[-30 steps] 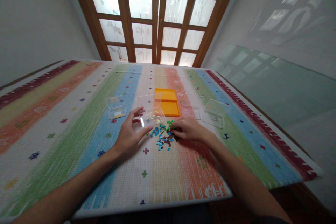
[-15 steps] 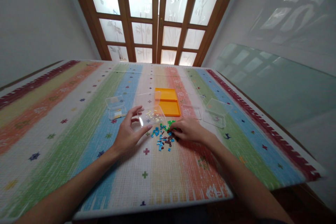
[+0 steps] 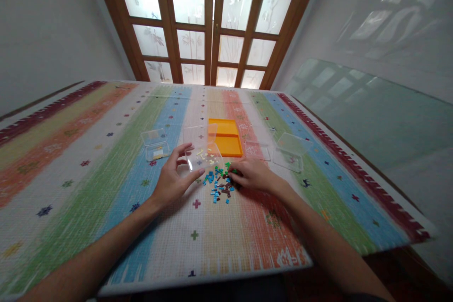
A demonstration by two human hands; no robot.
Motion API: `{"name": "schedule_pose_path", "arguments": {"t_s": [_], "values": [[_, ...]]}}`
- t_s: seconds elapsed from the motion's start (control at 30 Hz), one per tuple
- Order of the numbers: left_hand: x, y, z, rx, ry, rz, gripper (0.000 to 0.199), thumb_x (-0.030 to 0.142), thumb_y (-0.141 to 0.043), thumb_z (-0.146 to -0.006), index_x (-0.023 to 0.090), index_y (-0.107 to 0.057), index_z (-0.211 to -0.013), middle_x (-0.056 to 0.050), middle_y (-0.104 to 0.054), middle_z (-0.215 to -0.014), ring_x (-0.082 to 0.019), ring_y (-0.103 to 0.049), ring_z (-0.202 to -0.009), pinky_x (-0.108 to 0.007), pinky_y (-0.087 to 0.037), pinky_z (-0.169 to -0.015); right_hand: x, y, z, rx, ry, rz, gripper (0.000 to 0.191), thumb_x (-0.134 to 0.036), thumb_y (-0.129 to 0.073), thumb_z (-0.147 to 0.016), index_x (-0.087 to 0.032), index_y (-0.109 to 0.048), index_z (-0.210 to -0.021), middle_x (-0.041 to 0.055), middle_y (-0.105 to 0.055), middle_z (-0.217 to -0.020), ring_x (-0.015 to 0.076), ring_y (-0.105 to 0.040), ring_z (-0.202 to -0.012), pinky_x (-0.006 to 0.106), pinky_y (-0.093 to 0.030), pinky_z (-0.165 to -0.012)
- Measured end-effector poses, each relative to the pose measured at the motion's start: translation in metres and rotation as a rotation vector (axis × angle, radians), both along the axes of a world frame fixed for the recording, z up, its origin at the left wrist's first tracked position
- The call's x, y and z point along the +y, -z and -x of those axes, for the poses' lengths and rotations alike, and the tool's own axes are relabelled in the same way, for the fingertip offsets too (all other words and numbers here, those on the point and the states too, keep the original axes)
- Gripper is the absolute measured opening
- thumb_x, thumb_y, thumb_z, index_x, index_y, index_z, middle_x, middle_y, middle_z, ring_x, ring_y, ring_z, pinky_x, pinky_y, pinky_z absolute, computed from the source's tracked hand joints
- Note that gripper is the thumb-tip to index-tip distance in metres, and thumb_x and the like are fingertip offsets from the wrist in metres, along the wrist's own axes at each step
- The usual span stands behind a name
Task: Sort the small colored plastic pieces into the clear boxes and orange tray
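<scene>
My left hand [image 3: 176,174] grips the near-left side of a clear plastic box [image 3: 191,164], thumb in front and fingers behind. Small pale yellow pieces [image 3: 203,155] lie in the box, and its clear lid [image 3: 194,133] stands raised at the back. Just in front is a loose pile of tiny building bricks, blue [image 3: 214,193], green [image 3: 218,170] and brown [image 3: 225,191]. At the pile's right edge my right hand [image 3: 253,173] has its fingertips pinched together among the bricks. What they hold, if anything, is hidden.
Behind the pile lies an open orange case [image 3: 228,145]. An open clear box [image 3: 156,152] with some yellow inside stands to the left. On the right are a shallow clear tray [image 3: 258,151] and another open clear box [image 3: 287,159]. A striped cloth [image 3: 170,255] covers the table.
My right fingertips have shifted very slightly over the green bricks. My left hand and the clear box keep their place; the whole view drifts a little.
</scene>
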State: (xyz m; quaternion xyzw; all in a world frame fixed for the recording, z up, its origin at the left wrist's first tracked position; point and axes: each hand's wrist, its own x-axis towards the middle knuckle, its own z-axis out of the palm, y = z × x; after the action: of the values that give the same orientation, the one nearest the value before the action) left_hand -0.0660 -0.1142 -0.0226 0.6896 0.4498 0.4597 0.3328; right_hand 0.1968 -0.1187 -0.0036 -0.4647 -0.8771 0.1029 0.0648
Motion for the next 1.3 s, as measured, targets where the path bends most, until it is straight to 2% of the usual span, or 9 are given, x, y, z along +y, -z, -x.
{"name": "schedule_pose_path", "arguments": {"t_s": [0.13, 0.23, 0.33, 0.57, 0.77, 0.97, 1.1, 1.3], "values": [[-0.001, -0.001, -0.001, -0.008, 0.008, 0.009, 0.065, 0.038, -0.08, -0.079, 0.025, -0.053, -0.136, -0.013, -0.06, -0.141, -0.029, -0.061, -0.125, -0.049, -0.053, -0.101, -0.001, -0.009, -0.007, 0.275, 0.037, 0.009, 0.02, -0.027, -0.057, -0.095, -0.016, -0.072, -0.09, -0.0004, -0.064, -0.065, 0.0102, -0.05, -0.056, 0.024, -0.031, -0.059], [-0.003, 0.0, -0.003, 0.0, 0.016, 0.012, 0.064, 0.037, -0.08, -0.08, 0.024, -0.053, -0.136, -0.013, -0.061, -0.141, -0.029, -0.061, -0.125, -0.048, -0.053, -0.102, -0.003, -0.017, -0.007, 0.459, 0.102, -0.102, 0.025, -0.031, -0.054, -0.096, -0.015, -0.072, -0.09, -0.0028, -0.057, -0.059, 0.0093, -0.045, -0.051, 0.024, -0.032, -0.056], [-0.007, 0.001, -0.007, 0.011, 0.034, 0.001, 0.063, 0.036, -0.079, -0.081, 0.024, -0.052, -0.137, -0.012, -0.061, -0.141, -0.028, -0.061, -0.124, -0.046, -0.053, -0.101, -0.005, -0.02, 0.0, 0.519, 0.113, -0.197, 0.028, -0.033, -0.051, -0.097, -0.015, -0.072, -0.091, -0.0024, -0.058, -0.059, 0.0093, -0.045, -0.051, 0.024, -0.033, -0.055], [-0.014, 0.006, -0.011, 0.049, 0.115, -0.033, 0.063, 0.035, -0.079, -0.082, 0.026, -0.051, -0.138, -0.01, -0.063, -0.138, -0.026, -0.063, -0.12, -0.043, -0.053, -0.1, -0.004, -0.01, 0.012, 0.257, 0.009, -0.29, 0.031, -0.03, -0.049, -0.099, -0.013, -0.074, -0.099, 0.0025, -0.065, -0.063, 0.012, -0.054, -0.056, 0.025, -0.03, -0.057], [-0.014, 0.012, -0.01, 0.071, 0.165, -0.075, 0.062, 0.033, -0.078, -0.084, 0.025, -0.05, -0.139, -0.011, -0.063, -0.137, -0.026, -0.063, -0.119, -0.044, -0.053, -0.1, -0.004, -0.012, 0.013, 0.066, -0.05, -0.287, 0.026, -0.027, -0.052, -0.099, -0.015, -0.074, -0.094, 0.0047, -0.07, -0.072, 0.0117, -0.053, -0.057, 0.027, -0.025, -0.057], [-0.019, 0.011, -0.011, 0.112, 0.194, -0.073, 0.061, 0.034, -0.077, -0.085, 0.027, -0.05, -0.14, -0.01, -0.064, -0.133, -0.027, -0.065, -0.114, -0.046, -0.057, -0.095, -0.004, -0.014, 0.015, 0.017, -0.086, -0.283, 0.024, -0.022, -0.053, -0.096, -0.016, -0.072, -0.084, 0.0047, -0.07, -0.071, 0.0114, -0.051, -0.057, 0.028, -0.023, -0.057], [-0.022, 0.01, -0.012, 0.123, 0.199, -0.047, 0.061, 0.034, -0.076, -0.086, 0.029, -0.049, -0.141, -0.01, -0.064, -0.135, -0.027, -0.065, -0.114, -0.046, -0.059, -0.092, -0.004, -0.012, 0.015, 0.018, -0.105, -0.253, 0.024, -0.02, -0.052, -0.096, -0.016, -0.072, -0.084, 0.0052, -0.071, -0.072, 0.0118, -0.052, -0.057, 0.029, -0.024, -0.058], [-0.021, 0.01, -0.012, 0.126, 0.206, -0.045, 0.061, 0.034, -0.077, -0.085, 0.027, -0.051, -0.14, -0.011, -0.064, -0.133, -0.026, -0.066, -0.112, -0.045, -0.058, -0.094, -0.004, -0.012, 0.015, 0.0, -0.118, -0.222, 0.022, -0.018, -0.053, -0.094, -0.017, -0.07, -0.081, 0.004, -0.07, -0.069, 0.0115, -0.05, -0.056, 0.029, -0.021, -0.057]]}}
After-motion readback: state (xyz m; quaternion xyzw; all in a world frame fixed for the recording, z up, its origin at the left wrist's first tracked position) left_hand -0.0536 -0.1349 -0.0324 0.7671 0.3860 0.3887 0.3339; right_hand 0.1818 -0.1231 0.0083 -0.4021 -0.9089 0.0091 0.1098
